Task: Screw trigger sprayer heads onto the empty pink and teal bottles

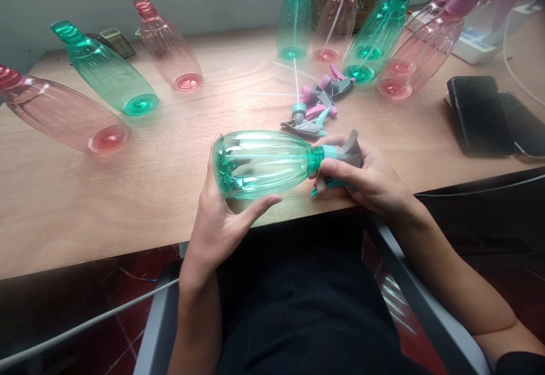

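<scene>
A clear green spray bottle (266, 162) lies sideways between my hands, just above the table's front edge. My left hand (221, 219) cups its base, the thumb stretched along the near side and the other fingers behind. At the neck, my right hand (370, 179) grips the grey and teal trigger sprayer (343, 153), thumb on top. The sprayer's collar meets the bottle's threaded neck, with green threads still showing; the dip tube runs inside. Just beyond lie loose trigger sprayers: a grey and teal one (303, 125) and grey and pink ones (323, 99).
On the left stand open-necked bottles: pink (63, 116), green (108, 74) and pink (168, 51). At the back right are several bottles with sprayers, including a green one (293, 23) and a pink one (426, 51). A dark phone-like object (481, 116) lies on the right of the table (140, 199).
</scene>
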`<state>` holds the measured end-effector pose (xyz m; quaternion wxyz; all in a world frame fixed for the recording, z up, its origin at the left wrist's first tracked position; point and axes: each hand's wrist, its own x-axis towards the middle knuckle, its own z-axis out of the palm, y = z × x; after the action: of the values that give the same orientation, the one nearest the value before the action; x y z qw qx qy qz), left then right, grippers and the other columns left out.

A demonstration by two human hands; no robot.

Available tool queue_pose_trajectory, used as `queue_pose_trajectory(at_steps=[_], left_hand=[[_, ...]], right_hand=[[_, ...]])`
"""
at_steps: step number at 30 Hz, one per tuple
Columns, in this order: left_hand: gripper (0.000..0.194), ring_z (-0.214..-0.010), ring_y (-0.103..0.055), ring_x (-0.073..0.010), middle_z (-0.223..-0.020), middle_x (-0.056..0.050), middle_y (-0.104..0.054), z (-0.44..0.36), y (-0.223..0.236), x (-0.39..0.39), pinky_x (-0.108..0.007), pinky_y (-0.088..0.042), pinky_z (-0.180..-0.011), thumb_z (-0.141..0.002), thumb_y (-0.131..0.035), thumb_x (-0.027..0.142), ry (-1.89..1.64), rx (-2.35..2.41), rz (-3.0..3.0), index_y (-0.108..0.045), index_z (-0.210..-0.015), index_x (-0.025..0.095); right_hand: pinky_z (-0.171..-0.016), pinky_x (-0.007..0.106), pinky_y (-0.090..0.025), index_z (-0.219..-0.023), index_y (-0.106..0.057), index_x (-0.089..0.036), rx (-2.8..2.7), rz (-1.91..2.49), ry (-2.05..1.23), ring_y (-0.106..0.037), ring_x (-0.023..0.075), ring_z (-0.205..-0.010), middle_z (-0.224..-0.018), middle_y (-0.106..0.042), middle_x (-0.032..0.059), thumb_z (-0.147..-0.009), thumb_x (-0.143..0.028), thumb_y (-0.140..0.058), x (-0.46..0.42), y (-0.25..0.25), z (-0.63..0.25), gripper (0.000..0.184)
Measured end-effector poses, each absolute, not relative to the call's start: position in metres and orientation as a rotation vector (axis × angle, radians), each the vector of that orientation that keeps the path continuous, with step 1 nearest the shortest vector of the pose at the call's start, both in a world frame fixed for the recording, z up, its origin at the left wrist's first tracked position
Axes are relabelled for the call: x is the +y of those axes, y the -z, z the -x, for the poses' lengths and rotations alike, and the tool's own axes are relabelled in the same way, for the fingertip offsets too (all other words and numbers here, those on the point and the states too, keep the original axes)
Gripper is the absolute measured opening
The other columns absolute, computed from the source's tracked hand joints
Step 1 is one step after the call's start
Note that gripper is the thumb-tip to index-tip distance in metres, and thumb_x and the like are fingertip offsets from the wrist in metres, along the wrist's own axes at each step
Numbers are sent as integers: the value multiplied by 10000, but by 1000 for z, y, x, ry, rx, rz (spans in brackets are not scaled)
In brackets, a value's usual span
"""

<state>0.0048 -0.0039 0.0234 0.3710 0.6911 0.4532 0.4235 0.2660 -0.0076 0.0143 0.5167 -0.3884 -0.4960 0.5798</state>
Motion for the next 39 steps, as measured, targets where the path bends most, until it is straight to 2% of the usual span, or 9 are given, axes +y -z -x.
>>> queue_pose_trajectory(at_steps=[7, 14, 18, 30, 36, 39], left_hand=[[1120, -1291, -694, -352, -1486, -144, -647, -4, -23, -3, -517, -566, -1149, -803, -918, 474, -1086, 1171, -1753, -278, -1692, 241], [1087, -1319, -675, -347, -1476, -122, -651, -1, -22, -4, -530, -522, -1189, -808, -912, 481, -1068, 1195, -1739, -300, -1683, 281], [1122, -1365, -643, -339, -1499, -130, -629, 1, -21, -5, -547, -474, -1224, -825, -892, 502, -1029, 1227, -1703, -223, -1703, 301], [1150, -1445, -574, -349, -1558, -151, -568, 3, -19, -4, -563, -380, -1287, -820, -895, 506, -1027, 1224, -1715, -200, -1708, 281], [1191, -1536, -482, -365, -1715, -109, -421, 5, -18, -4, -563, -351, -1308, -799, -914, 499, -1057, 1223, -1757, -155, -1712, 409], [1191, -1532, -489, -357, -1727, -98, -407, 5, -18, -4, -552, -358, -1306, -808, -908, 497, -1067, 1219, -1758, -133, -1711, 432]], right_hand=[[-731, 314, -655, -1164, -717, -230, -1163, 924, -1425, -772, 190, -699, -798, -776, -15, -907, -364, -894, -8, -14, -266, 339], [-733, 322, -650, -1162, -690, -225, -1139, 908, -1463, -770, 191, -711, -809, -767, -14, -915, -351, -886, -8, -14, -265, 340], [-743, 348, -645, -1181, -671, -208, -1131, 925, -1479, -767, 207, -726, -835, -775, 7, -908, -374, -885, -8, -13, -263, 384], [-751, 345, -633, -1179, -687, -212, -1121, 952, -1503, -763, 207, -738, -861, -791, 20, -903, -380, -885, -9, -13, -262, 378], [-748, 341, -636, -1201, -690, -222, -1110, 958, -1501, -766, 206, -737, -868, -792, 15, -896, -371, -891, -9, -13, -262, 394], [-741, 321, -626, -1201, -692, -216, -1104, 962, -1491, -768, 202, -741, -874, -792, 18, -885, -360, -902, -10, -14, -261, 405]])
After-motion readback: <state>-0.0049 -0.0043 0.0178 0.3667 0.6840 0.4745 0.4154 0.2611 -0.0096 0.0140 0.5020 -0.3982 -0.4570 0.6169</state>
